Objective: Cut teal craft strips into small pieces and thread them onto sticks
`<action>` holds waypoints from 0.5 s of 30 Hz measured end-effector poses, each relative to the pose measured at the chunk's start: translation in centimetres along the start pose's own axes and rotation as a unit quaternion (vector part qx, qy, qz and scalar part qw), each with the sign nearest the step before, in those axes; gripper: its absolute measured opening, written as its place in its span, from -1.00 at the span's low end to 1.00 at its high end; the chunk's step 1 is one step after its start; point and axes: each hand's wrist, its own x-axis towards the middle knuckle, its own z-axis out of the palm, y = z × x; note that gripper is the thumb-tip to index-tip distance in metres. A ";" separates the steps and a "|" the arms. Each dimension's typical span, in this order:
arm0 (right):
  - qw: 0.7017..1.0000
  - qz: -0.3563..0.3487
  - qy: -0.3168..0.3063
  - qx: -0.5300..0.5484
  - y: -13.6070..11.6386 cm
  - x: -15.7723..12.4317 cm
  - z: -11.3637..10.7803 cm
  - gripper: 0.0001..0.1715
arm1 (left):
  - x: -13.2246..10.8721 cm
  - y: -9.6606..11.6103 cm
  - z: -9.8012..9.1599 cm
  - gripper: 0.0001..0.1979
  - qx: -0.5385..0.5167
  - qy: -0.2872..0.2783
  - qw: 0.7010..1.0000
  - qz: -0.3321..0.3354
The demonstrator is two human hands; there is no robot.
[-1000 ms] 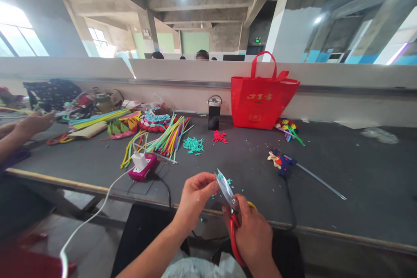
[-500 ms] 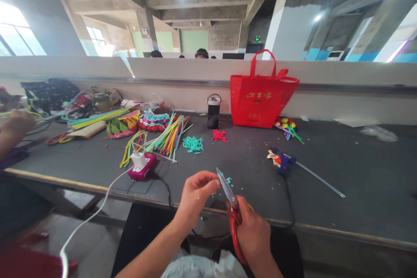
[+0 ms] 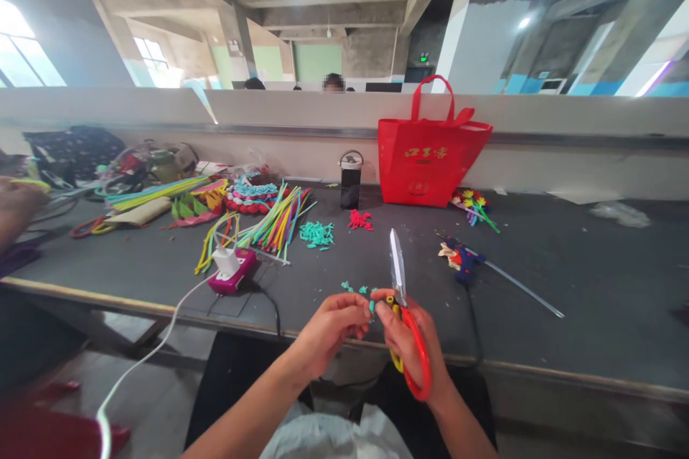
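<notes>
My left hand [image 3: 340,323] is closed in a pinch on a small teal piece [image 3: 371,307] at the table's front edge. Close beside it, my right hand [image 3: 412,333] holds a pair of scissors [image 3: 397,265] with red and yellow handles, the blades together and pointing up and away from me. The thumb and forefinger of my right hand reach toward the teal piece; whether they touch it I cannot tell. Just beyond my hands lie teal scraps [image 3: 347,287]. Farther back are a pile of teal pieces [image 3: 316,234] and a smaller pile of red pieces [image 3: 360,219].
Bundled coloured stems [image 3: 277,226] and a purple power block [image 3: 234,272] with a white cable lie left. A glue gun [image 3: 463,262] rests right. A red bag [image 3: 430,165] and a dark cup [image 3: 351,183] stand behind. Another person's hand [image 3: 21,204] is at far left.
The scissors have swung away from my left fingertips and now point upward in my right hand. My right fingers have come close to the teal piece in my left hand.
</notes>
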 end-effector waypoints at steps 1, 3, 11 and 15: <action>1.000 0.003 -0.011 0.013 0.0 0.1 0.1 -0.62 | 0.0 -0.1 0.0 -0.90 -0.002 -0.005 1.000 -0.007; 1.000 -0.007 -0.021 0.009 0.0 0.3 0.1 -0.66 | 0.1 -0.2 0.0 -0.88 -0.007 -0.011 1.000 -0.021; 0.998 -0.021 0.010 -0.057 -0.2 0.4 -0.5 -0.66 | 0.0 0.0 0.0 -0.87 0.210 0.067 0.966 0.138; 0.991 -0.061 0.042 -0.115 -1.0 0.5 -0.2 -0.65 | -0.3 0.4 0.8 -0.91 0.310 0.095 0.925 0.198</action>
